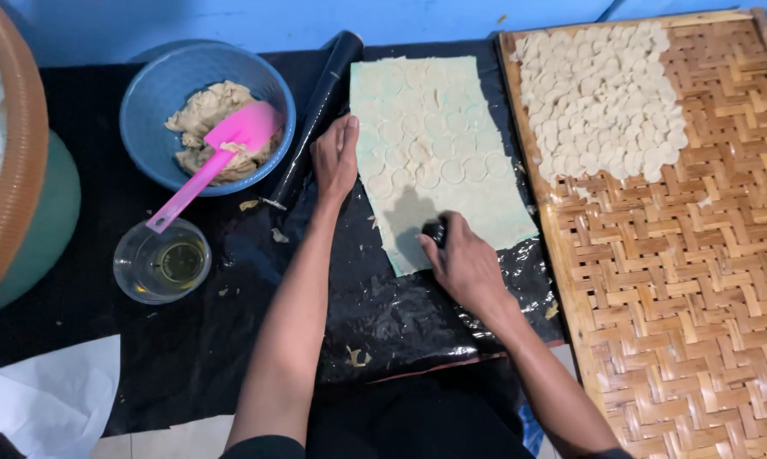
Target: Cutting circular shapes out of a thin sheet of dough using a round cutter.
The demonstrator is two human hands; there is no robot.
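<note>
Pale dough sheet scored with circles, left hand flat, right hand clamped on cutter.

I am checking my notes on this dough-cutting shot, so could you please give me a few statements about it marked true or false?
1. The left hand lies flat on the edge of the dough sheet. True.
2. The right hand is empty. False: it grips a small dark cutter pressed on the sheet.
3. The pink spatula lies on the woven tray. False: it rests in the blue bowl of dough.
4. Cut dough rounds are piled on the woven tray. True.
5. The glass bowl holds yellowish liquid. True.
</note>
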